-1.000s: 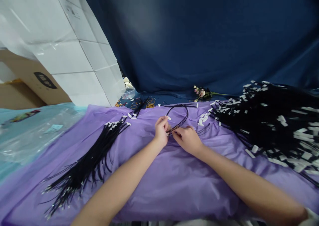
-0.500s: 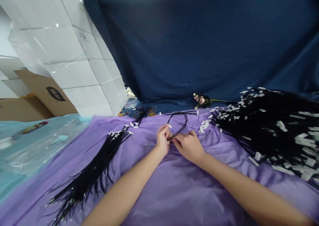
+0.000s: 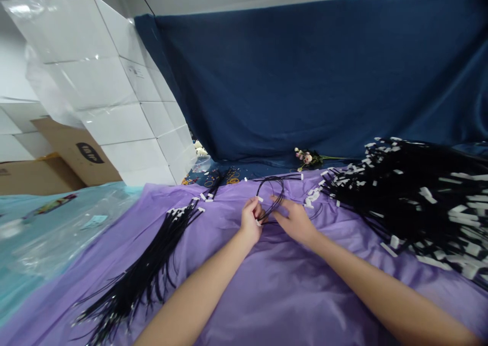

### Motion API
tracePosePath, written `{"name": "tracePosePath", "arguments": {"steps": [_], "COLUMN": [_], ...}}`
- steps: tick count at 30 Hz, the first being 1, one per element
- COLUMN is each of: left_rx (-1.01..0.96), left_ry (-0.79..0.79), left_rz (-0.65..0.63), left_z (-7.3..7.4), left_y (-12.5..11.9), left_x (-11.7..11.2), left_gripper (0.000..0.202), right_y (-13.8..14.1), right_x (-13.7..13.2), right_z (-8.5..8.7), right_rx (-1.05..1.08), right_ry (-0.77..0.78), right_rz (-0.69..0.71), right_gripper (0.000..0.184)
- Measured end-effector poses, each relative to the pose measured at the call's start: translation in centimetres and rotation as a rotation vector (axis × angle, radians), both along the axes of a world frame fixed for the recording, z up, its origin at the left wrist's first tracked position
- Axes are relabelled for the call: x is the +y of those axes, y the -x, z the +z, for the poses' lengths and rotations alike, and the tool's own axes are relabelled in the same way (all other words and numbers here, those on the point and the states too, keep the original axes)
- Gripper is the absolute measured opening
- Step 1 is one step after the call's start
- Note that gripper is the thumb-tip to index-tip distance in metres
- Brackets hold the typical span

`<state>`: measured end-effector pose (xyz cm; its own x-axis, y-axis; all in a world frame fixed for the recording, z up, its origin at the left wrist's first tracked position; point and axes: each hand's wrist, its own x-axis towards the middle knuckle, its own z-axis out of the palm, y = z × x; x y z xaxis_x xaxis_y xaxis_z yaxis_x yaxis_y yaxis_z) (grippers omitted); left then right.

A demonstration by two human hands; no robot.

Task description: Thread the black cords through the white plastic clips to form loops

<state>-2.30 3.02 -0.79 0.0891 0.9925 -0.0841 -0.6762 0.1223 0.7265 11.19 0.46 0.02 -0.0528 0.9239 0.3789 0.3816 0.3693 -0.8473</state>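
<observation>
A thin black cord [image 3: 282, 187] with white tags curves up in a loop above the purple cloth. My left hand [image 3: 252, 221] is closed on its gathered strands, with a white tag showing at the fingertips and another below them. At the right side of the loop is my right hand [image 3: 295, 221], its thumb and fingers spread apart around the strands; whether they touch the cord is hard to see. Beyond the loop, another black cord [image 3: 263, 178] lies across the cloth.
A bundle of black cords [image 3: 148, 264] lies at left on the purple cloth [image 3: 244, 290]. A big heap of tagged black cords [image 3: 415, 193] fills the right. White boxes [image 3: 125, 124] stand stacked at back left; artificial flowers [image 3: 307, 157] lie before a blue curtain [image 3: 305, 76].
My right hand has opened its fingers and drawn slightly away from the left. The cord loop has grown rounder. The whole view has shifted a little with the head.
</observation>
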Motion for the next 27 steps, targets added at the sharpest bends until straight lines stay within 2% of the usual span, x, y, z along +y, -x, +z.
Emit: {"name": "tracePosePath", "arguments": {"steps": [7,10,14,20,24,27], "left_rx": [0.030,0.059,0.111,0.180,0.215,0.235], "left_ry": [0.010,0.018,0.041,0.054,0.045,0.041], "left_rz": [0.000,0.017,0.049,0.103,0.111,0.118], "left_z": [-0.2,-0.3,-0.4,-0.6,-0.8,-0.8], "left_y": [-0.2,-0.3,-0.4,-0.6,-0.6,-0.6], "left_x": [0.0,0.1,0.2,0.2,0.3,0.3], "left_gripper": [0.033,0.036,0.040,0.040,0.035,0.031], "right_y": [-3.3,-4.1,-4.6,-4.7,-3.9,-3.4], "right_x": [2.8,3.1,3.3,2.8,1.3,0.1], "right_z": [0.9,1.2,1.6,3.3,4.6,4.9], "right_rx": [0.698,0.928,1.117,1.144,1.025,0.865], "right_ry": [0.299,0.321,0.260,0.068,-0.032,-0.055], "right_rz": [-0.042,-0.110,-0.163,-0.149,-0.050,0.024], "right_gripper": [0.019,0.009,0.018,0.034,0.037,0.035]}}
